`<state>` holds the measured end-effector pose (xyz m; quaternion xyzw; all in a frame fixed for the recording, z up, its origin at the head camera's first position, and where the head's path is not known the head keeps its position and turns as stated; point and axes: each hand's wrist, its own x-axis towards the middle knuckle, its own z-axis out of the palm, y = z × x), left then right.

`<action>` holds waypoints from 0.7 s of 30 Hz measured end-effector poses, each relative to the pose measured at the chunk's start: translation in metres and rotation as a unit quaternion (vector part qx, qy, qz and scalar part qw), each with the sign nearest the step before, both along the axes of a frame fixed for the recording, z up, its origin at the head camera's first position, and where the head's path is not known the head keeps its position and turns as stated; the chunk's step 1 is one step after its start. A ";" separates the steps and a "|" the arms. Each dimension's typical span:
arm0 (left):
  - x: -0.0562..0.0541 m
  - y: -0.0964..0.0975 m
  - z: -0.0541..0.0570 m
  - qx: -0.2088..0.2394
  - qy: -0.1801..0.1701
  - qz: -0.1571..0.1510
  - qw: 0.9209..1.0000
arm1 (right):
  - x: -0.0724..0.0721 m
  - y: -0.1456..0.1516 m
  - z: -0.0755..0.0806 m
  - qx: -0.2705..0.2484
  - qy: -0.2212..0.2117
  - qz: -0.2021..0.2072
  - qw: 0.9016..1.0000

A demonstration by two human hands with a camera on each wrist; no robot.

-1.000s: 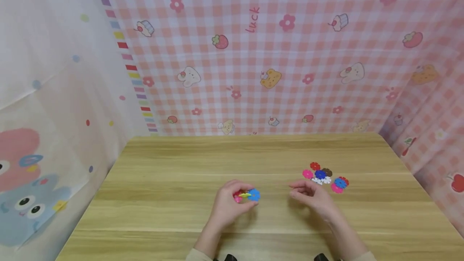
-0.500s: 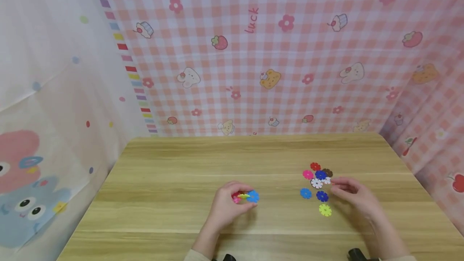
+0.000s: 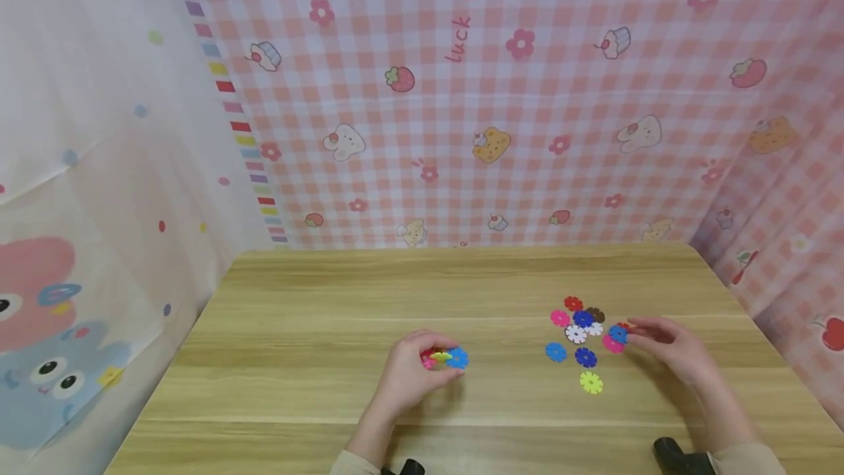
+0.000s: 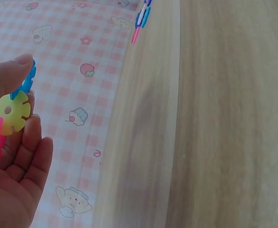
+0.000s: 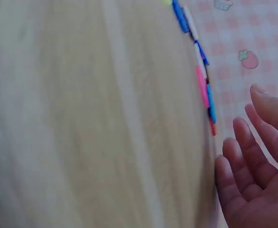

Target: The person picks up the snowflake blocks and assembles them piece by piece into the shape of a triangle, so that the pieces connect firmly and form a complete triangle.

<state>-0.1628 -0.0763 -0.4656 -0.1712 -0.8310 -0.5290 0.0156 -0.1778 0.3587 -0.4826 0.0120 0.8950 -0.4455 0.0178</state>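
Curtained-off tabletop nook; can't tell if home or studio. Pink checked backdrop (image 3: 448,108), strawberry and cupcake print, hangs across upper centre. Matching pink side cloth (image 3: 785,189) closes the right edge. White cartoon-print cloth (image 3: 99,130) covers the left. Plain wood-grain table (image 3: 330,299) fills the lower frame.

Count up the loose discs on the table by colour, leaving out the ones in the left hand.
Red discs: 2
Pink discs: 2
Dark blue discs: 2
Light blue discs: 2
White discs: 2
Brown disc: 1
Yellow disc: 1
Total: 12 in sight; any fully hidden underneath can't be counted.
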 end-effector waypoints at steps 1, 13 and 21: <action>0.000 0.000 0.000 -0.001 0.000 0.000 1.000 | -0.001 0.002 -0.001 0.004 0.001 0.003 1.000; -0.002 -0.001 -0.004 -0.002 0.005 -0.005 1.000 | -0.013 0.010 -0.013 0.018 0.045 0.055 0.997; -0.002 0.001 -0.004 -0.005 0.011 -0.007 1.000 | -0.017 0.007 -0.018 0.018 0.102 0.089 0.991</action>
